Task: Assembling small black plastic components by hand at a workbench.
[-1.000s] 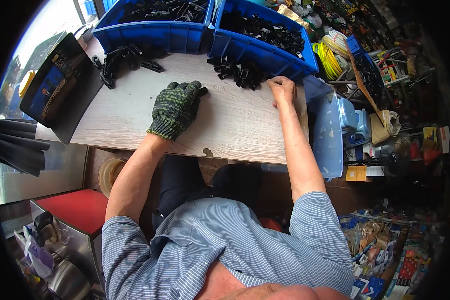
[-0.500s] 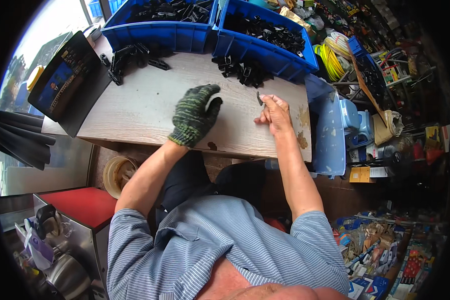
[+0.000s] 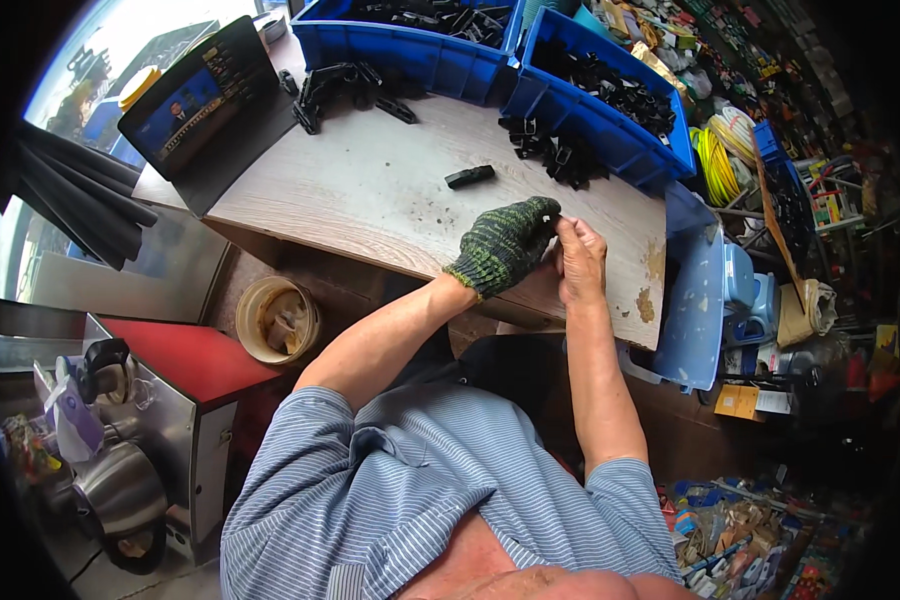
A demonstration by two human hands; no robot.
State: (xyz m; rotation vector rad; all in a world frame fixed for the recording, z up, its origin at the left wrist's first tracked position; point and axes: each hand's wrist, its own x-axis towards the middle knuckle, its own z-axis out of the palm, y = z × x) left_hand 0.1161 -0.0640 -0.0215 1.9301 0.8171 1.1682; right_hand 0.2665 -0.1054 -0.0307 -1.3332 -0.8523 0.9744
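Observation:
My left hand (image 3: 510, 243), in a green and black knit glove, reaches over the front part of the table with its fingers bent closed. Its fingertips meet my bare right hand (image 3: 582, 262), whose thumb and fingers are pinched together. A tiny white spot shows at the glove's fingertips; whatever is between the hands is too hidden to name. Beyond the glove a single black plastic part (image 3: 470, 177) lies on the table (image 3: 370, 190). A heap of black plastic clips (image 3: 560, 155) sits farther back, and more elongated black clips (image 3: 335, 88) lie at the back left.
Two blue bins, the left bin (image 3: 400, 62) and the right bin (image 3: 600, 125), hold black parts along the back. A tablet-like screen (image 3: 185, 105) stands at left. A bucket (image 3: 278, 320) is on the floor beside a red-topped cabinet (image 3: 185, 355). Dark specks dot the tabletop.
My left hand has moved right to meet my right hand, uncovering the black part on the table. The small dark piece in my right fingers no longer shows. The view has shifted.

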